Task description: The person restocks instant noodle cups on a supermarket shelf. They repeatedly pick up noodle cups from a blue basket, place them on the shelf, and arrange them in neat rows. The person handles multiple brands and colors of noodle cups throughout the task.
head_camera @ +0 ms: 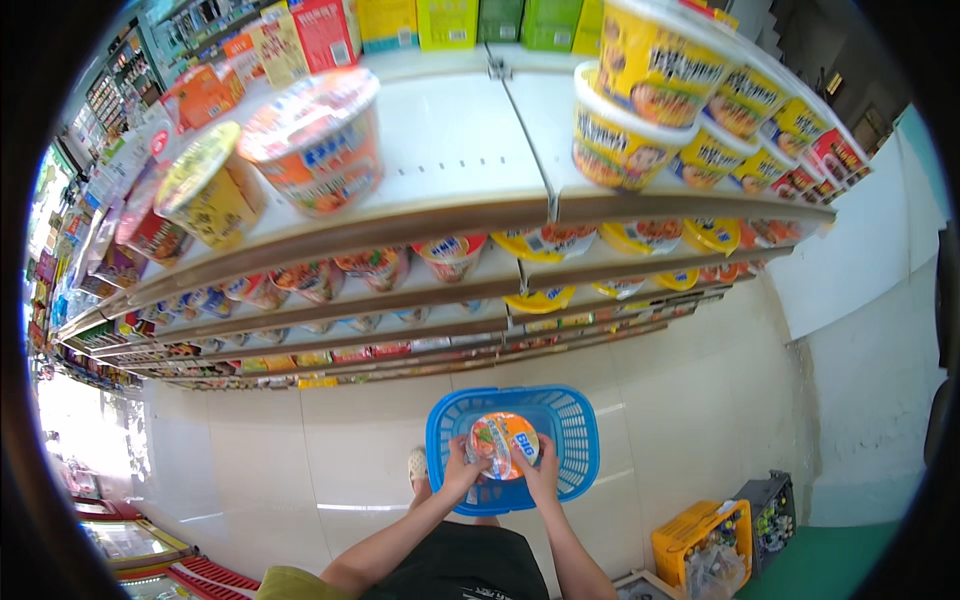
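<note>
Between my two hands I hold an instant noodle tub (504,444) with an orange-and-white printed lid. My left hand (463,471) grips its left side, and my right hand (541,469) grips its right side with the thumb over the lid. Directly below it is a blue plastic shopping basket (589,450); whether the tub touches the basket floor I cannot tell. In front of me, on the top shelf (465,142), stand an orange-and-white noodle tub (319,142), a yellow noodle tub (214,184) and stacked yellow noodle tubs (626,142).
Lower shelves hold rows of noodle bowls (448,256) and packets. Boxes (446,22) line the back of the top shelf. On the tiled floor (360,442), a yellow crate (667,540) and a dark crate (776,495) with bottles stand at right. Freezers (135,540) are at left.
</note>
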The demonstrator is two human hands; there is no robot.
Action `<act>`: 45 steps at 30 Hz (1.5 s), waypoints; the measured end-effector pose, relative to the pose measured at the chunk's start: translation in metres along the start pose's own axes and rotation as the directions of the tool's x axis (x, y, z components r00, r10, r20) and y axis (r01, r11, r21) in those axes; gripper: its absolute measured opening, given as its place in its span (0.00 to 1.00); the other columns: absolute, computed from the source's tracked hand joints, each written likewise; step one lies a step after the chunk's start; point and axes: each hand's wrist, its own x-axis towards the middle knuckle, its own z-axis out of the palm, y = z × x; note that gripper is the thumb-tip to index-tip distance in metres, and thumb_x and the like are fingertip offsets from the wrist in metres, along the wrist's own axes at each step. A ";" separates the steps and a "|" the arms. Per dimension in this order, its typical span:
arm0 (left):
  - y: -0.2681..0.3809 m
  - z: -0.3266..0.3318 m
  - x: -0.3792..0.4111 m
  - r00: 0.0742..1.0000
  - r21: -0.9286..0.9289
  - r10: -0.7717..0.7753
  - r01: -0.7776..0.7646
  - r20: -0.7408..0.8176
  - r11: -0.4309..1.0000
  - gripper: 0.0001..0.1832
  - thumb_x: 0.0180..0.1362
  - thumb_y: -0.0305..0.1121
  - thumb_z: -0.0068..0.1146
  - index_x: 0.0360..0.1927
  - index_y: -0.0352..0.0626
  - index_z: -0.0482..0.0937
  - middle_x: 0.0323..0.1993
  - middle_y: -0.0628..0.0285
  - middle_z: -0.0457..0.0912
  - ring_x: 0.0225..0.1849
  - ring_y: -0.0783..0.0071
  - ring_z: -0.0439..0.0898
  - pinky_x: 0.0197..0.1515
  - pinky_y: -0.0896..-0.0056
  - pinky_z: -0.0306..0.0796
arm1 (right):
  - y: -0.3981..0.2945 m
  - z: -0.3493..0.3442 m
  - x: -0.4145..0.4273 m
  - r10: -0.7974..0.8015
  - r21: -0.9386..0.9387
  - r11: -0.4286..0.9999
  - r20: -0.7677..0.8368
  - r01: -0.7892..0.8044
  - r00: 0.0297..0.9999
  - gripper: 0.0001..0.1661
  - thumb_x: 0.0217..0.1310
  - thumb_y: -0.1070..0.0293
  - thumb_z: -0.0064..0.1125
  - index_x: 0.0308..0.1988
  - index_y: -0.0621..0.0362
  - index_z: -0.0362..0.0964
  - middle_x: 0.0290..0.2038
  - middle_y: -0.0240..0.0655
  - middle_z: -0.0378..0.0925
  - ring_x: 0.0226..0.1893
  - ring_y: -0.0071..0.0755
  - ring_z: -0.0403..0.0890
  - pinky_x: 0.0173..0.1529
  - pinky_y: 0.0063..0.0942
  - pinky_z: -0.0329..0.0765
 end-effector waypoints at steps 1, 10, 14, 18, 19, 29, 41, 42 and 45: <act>0.018 -0.003 -0.012 0.999 -0.052 -0.011 0.013 0.035 0.999 0.41 0.52 0.29 0.69 0.65 0.39 0.55 0.55 0.47 0.75 0.35 0.70 0.84 0.23 0.74 0.74 | -0.016 -0.002 -0.003 0.008 0.114 0.993 -0.018 -0.006 1.000 0.39 0.59 0.58 0.72 0.62 0.66 0.62 0.51 0.47 0.78 0.50 0.35 0.81 0.53 0.30 0.77; 0.148 -0.049 -0.086 0.949 -0.583 0.217 -0.045 0.229 0.812 0.42 0.51 0.16 0.52 0.72 0.38 0.52 0.59 0.48 0.71 0.40 0.63 0.83 0.39 0.70 0.77 | -0.190 -0.025 -0.017 -0.449 0.079 0.887 -0.092 0.455 0.889 0.53 0.58 0.40 0.66 0.69 0.65 0.56 0.62 0.48 0.58 0.63 0.49 0.64 0.66 0.41 0.64; 0.221 -0.060 -0.121 0.786 -0.599 0.547 -0.297 0.289 0.744 0.45 0.49 0.12 0.52 0.73 0.40 0.52 0.63 0.47 0.67 0.43 0.62 0.83 0.40 0.66 0.78 | -0.272 -0.030 -0.005 -0.609 0.018 0.786 -0.145 0.618 0.780 0.69 0.49 0.27 0.67 0.71 0.67 0.49 0.64 0.51 0.54 0.66 0.57 0.58 0.69 0.50 0.57; 0.295 -0.066 -0.138 0.581 -0.489 0.729 -0.547 0.363 0.679 0.57 0.44 0.07 0.52 0.79 0.45 0.42 0.75 0.48 0.52 0.40 0.68 0.82 0.39 0.68 0.81 | -0.337 -0.034 0.014 -0.678 0.025 0.710 -0.246 0.704 0.692 0.75 0.48 0.23 0.64 0.74 0.66 0.40 0.66 0.53 0.52 0.69 0.58 0.55 0.70 0.52 0.56; 0.312 -0.066 -0.138 0.539 -0.462 0.747 -0.587 0.389 0.665 0.58 0.45 0.07 0.50 0.80 0.48 0.39 0.78 0.49 0.47 0.39 0.71 0.81 0.40 0.69 0.79 | -0.351 -0.037 0.020 -0.681 0.048 0.700 -0.252 0.712 0.687 0.73 0.52 0.22 0.60 0.74 0.67 0.40 0.68 0.54 0.50 0.70 0.58 0.54 0.70 0.53 0.55; 0.408 -0.059 -0.101 0.273 0.345 0.945 -0.917 0.177 0.200 0.68 0.42 0.42 0.78 0.80 0.44 0.41 0.70 0.50 0.60 0.63 0.59 0.66 0.66 0.59 0.62 | -0.457 -0.036 0.082 -0.635 -0.019 0.745 -0.328 0.667 0.699 0.63 0.65 0.19 0.20 0.75 0.65 0.36 0.74 0.62 0.43 0.74 0.68 0.45 0.75 0.55 0.43; 0.444 -0.029 -0.051 -0.026 0.388 0.999 -0.921 0.036 -0.038 0.69 0.42 0.29 0.79 0.79 0.37 0.36 0.71 0.43 0.60 0.69 0.46 0.64 0.68 0.53 0.63 | -0.478 -0.022 0.143 -0.733 -0.020 0.635 -0.329 0.772 0.595 0.68 0.61 0.22 0.47 0.75 0.66 0.32 0.69 0.62 0.44 0.71 0.66 0.54 0.70 0.52 0.60; 0.445 -0.029 -0.048 -0.041 0.405 0.998 -0.913 0.037 -0.053 0.69 0.42 0.29 0.79 0.79 0.37 0.36 0.72 0.42 0.59 0.69 0.46 0.64 0.67 0.53 0.64 | -0.478 -0.020 0.147 -0.752 -0.026 0.612 -0.328 0.791 0.571 0.69 0.60 0.22 0.49 0.75 0.66 0.32 0.69 0.62 0.45 0.71 0.66 0.55 0.70 0.52 0.60; 0.449 -0.026 -0.039 -0.031 0.392 0.998 -0.919 0.049 -0.048 0.69 0.43 0.28 0.78 0.78 0.37 0.33 0.73 0.41 0.57 0.69 0.45 0.65 0.65 0.54 0.67 | -0.473 -0.018 0.162 -0.782 -0.029 0.570 -0.324 0.821 0.532 0.78 0.49 0.25 0.65 0.74 0.68 0.31 0.70 0.62 0.45 0.72 0.64 0.54 0.71 0.50 0.60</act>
